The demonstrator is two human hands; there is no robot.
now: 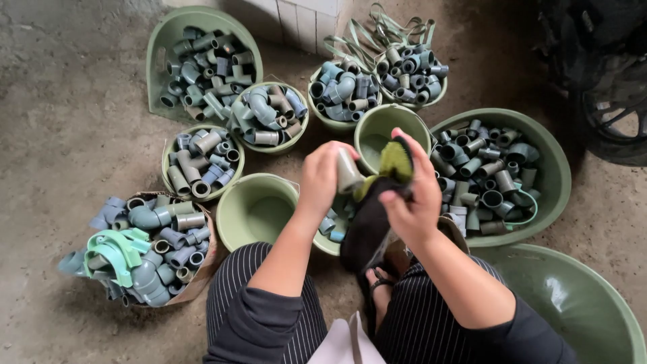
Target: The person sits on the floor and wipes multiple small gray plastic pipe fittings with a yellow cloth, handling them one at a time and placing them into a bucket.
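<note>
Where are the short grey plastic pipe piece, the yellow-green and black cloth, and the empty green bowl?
Short grey plastic pipe piece point(348, 172), head view, its side.
Yellow-green and black cloth point(395, 162), head view, upper yellow-green part.
Empty green bowl point(259, 212), head view, inside wall.

Green basins point(551, 176) of fittings; perhaps tyre point(617, 114).

Head view, steeply down, close above floor point(60, 121)
</note>
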